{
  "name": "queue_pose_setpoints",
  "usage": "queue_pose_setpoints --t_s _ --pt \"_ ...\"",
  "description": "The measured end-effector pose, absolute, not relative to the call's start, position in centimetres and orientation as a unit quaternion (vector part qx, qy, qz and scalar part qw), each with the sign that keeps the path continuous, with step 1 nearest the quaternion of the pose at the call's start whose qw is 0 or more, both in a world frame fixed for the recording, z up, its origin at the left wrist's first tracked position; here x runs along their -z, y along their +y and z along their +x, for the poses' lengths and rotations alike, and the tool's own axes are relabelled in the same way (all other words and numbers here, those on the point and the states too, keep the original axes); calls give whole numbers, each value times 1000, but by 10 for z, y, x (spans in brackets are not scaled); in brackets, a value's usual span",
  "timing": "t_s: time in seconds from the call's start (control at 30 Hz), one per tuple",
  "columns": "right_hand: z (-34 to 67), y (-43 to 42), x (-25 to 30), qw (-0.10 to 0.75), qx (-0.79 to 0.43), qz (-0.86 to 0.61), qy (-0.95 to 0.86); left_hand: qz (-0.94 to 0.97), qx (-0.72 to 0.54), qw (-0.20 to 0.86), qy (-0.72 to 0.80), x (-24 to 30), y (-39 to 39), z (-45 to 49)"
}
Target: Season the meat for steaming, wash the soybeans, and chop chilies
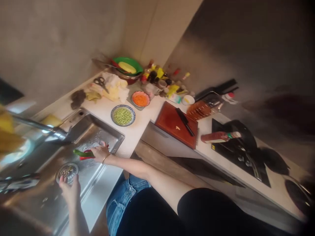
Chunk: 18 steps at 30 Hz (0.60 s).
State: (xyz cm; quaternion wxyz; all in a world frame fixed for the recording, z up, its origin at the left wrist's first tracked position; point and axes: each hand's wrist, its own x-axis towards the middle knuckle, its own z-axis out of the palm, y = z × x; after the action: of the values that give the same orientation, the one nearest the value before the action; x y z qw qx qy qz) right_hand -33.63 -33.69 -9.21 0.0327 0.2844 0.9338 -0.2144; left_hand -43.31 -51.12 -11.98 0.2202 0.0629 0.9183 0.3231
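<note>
In the head view my right hand (100, 153) is over the sink (115, 139), closed around a green chili pepper (82, 153) and a red chili pepper (86, 158) whose ends stick out to the left. A bracelet circles that wrist. Lower left, my left hand (71, 190) hovers near the round drain strainer (67, 172), thumb and fingers apart, with nothing visible between them. Small wet bits lie on the sink's bottom.
Beyond the sink stand a plate of green beans (123, 115) and a bowl of shredded orange food (140, 99). A cleaver (184, 121) lies on the cutting board (164, 123). The faucet (49, 129) reaches over the sink; a sauce bottle (216, 137) lies beside the stove (242, 160).
</note>
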Motion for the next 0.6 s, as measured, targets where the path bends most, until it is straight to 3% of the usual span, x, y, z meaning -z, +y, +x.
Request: queue_pose_setpoints --t_s 0.13,0.3,0.43,0.6 --pt "-258 -300 59 -35 265 409 873 175 -252 250 918 97 -479 -409" --pt "-75 -204 11 -101 248 625 733 305 -199 303 881 86 -427 -353" --pt "76 -108 -5 -110 231 726 638 400 -259 326 816 86 -370 -283" --pt "171 -25 22 -152 380 723 556 512 -323 355 713 80 -275 -141"
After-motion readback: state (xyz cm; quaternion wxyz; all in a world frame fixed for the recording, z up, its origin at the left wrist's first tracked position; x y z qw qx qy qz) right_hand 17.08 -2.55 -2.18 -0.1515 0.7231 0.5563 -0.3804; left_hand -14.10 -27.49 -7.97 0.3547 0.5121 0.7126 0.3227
